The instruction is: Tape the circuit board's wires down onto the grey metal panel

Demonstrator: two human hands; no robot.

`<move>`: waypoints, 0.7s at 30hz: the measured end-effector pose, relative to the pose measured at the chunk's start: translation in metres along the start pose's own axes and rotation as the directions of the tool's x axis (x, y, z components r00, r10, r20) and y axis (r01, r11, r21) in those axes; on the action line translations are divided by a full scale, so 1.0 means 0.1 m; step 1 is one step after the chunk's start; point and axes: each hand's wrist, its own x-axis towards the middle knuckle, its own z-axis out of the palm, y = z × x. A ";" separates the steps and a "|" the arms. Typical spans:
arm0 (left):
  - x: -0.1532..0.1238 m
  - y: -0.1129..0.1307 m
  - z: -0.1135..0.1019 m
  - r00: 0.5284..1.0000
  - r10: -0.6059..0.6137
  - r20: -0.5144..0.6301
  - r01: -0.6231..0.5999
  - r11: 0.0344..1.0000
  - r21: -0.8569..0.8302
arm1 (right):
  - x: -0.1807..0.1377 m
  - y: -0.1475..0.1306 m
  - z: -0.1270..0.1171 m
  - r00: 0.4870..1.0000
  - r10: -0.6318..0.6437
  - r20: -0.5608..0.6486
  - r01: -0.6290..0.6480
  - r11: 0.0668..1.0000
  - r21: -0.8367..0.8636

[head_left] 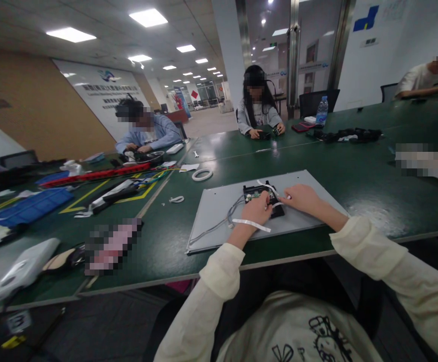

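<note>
On a light grey panel (pixel 219 206) in front of me lies a black plastic housing (pixel 278 210) with a green circuit board (pixel 255 194) in it. My left hand (pixel 257 210) rests over the housing with its fingers closed; what they pinch, if anything, is hidden. From the right, my right hand (pixel 303 197) holds a white flat strip (pixel 268 186) between closed fingers at the edge of the housing. Another white strip (pixel 252 223) lies across my left wrist. A grey cable (pixel 214 230) runs from the housing toward the panel's left corner.
Left of the panel are a white ring roll (pixel 202 175), a small white coil (pixel 177 199), a blue basket (pixel 30 207) and a white device (pixel 22 269). A water bottle (pixel 322 111) and black items (pixel 349 135) stand farther back. Several other people sit around the green table (pixel 158 251).
</note>
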 end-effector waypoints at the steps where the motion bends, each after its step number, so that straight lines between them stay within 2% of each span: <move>1: 0.00 0.00 0.01 1.000 -0.001 0.009 0.001 1.000 0.016 | 0.00 -0.01 0.00 1.000 -0.006 0.012 0.006 1.000 -0.008; 6: 0.01 0.02 0.03 0.999 -0.028 0.038 0.024 0.996 0.088 | -0.01 -0.07 -0.01 1.000 -0.017 0.026 0.019 0.997 -0.069; 10: -0.01 0.00 -0.01 0.999 0.001 0.032 -0.006 0.989 0.149 | -0.01 -0.06 -0.03 1.000 0.029 -0.002 -0.029 0.994 -0.107; 15: -0.05 -0.09 -0.06 1.000 0.007 0.027 -0.012 0.984 0.179 | -0.02 0.08 -0.04 0.994 0.111 -0.004 -0.111 0.990 -0.092; 18: -0.07 -0.12 -0.07 1.000 0.003 0.025 -0.007 0.983 0.186 | -0.01 0.13 -0.06 0.991 0.119 -0.057 -0.121 0.992 -0.031; 21: -0.07 -0.12 -0.07 0.999 0.014 0.031 -0.019 0.984 0.180 | 0.00 0.06 -0.11 0.985 0.092 -0.149 -0.069 0.986 0.149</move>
